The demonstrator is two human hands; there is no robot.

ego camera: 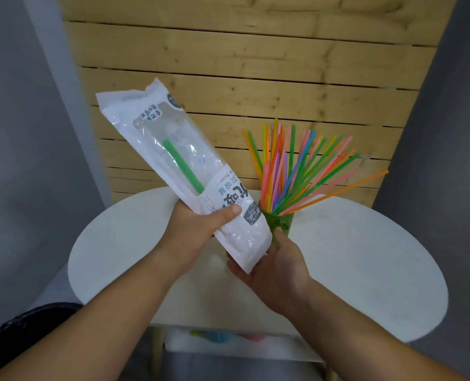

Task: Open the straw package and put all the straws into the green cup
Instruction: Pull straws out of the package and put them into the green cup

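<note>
The white and clear straw package (173, 149) is held tilted above the table, its far end pointing up and to the left. One green straw (183, 166) shows inside it. My left hand (198, 232) grips the package's lower part, thumb on top. My right hand (280, 268) cups the package's near bottom corner from below, fingers spread. Just behind my right hand stands the green cup (279, 222), partly hidden by the package. Several coloured straws (299, 171) fan out of the cup, up and to the right.
The round white table (365, 257) sits in front of a wooden slat wall (255, 78). A lower shelf (228, 339) under the table holds blurred coloured items. A dark object (22, 328) lies at the bottom left. Grey walls flank both sides.
</note>
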